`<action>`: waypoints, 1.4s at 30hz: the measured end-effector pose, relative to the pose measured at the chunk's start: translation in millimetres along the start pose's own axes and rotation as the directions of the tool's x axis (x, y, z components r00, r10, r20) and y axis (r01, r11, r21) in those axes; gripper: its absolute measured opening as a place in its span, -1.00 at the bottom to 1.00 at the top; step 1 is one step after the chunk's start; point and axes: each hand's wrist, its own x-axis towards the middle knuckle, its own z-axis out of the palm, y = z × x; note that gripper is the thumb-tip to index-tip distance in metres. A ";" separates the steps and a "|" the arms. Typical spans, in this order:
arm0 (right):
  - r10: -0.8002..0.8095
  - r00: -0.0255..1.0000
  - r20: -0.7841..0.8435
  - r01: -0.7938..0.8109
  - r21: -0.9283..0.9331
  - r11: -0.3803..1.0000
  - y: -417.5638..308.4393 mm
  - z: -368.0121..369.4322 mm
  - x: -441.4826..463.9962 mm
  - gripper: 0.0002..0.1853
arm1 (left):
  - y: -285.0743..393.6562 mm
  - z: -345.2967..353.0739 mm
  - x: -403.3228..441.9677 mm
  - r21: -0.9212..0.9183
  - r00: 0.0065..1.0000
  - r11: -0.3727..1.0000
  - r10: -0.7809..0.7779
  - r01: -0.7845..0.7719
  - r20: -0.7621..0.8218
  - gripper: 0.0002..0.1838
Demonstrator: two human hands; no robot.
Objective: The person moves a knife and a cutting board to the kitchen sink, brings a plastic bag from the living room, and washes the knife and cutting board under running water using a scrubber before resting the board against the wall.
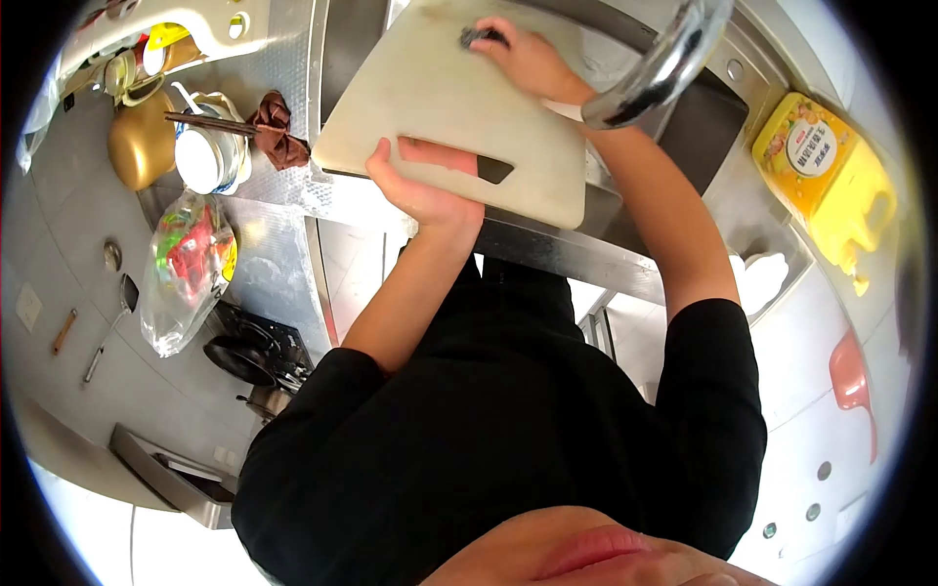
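A pale cutting board lies tilted across the sink, with a handle slot near its lower edge. My left hand grips that lower edge, thumb on top and fingers underneath, partly showing through the slot. On the board's upper part, my right hand is closed around a dark grey scrubber that looks like steel wool, pressed to the surface. The chrome faucet arches over my right wrist and the board's right side.
The steel sink lies behind the board. To the right stands a yellow detergent bottle. At left are a white bowl with chopsticks, a brown cloth, a plastic bag and a black pan.
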 end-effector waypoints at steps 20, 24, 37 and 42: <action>0.043 0.952 -0.305 -0.049 -0.013 0.999 4.1 40.7 61.9 -0.63 | 0.5 -29.0 -8.8 0.062 0.999 0.997 -0.048 0.050 -0.021 -0.29; 0.121 0.911 -0.395 -0.164 -0.076 0.984 55.8 27.2 83.3 -0.57 | -8.2 -37.5 -2.0 -0.019 0.997 0.999 -0.030 0.032 0.065 -0.29; -0.127 0.970 -0.208 0.150 0.095 0.984 -82.0 66.0 -74.6 -0.70 | -16.4 -51.1 -14.4 -0.054 0.997 0.997 -0.062 0.059 -0.055 -0.27; -0.109 0.964 -0.244 0.112 -0.004 0.994 -42.3 74.1 13.7 -0.66 | -17.1 -65.0 -19.3 0.045 0.968 0.993 -0.098 0.111 -0.229 -0.22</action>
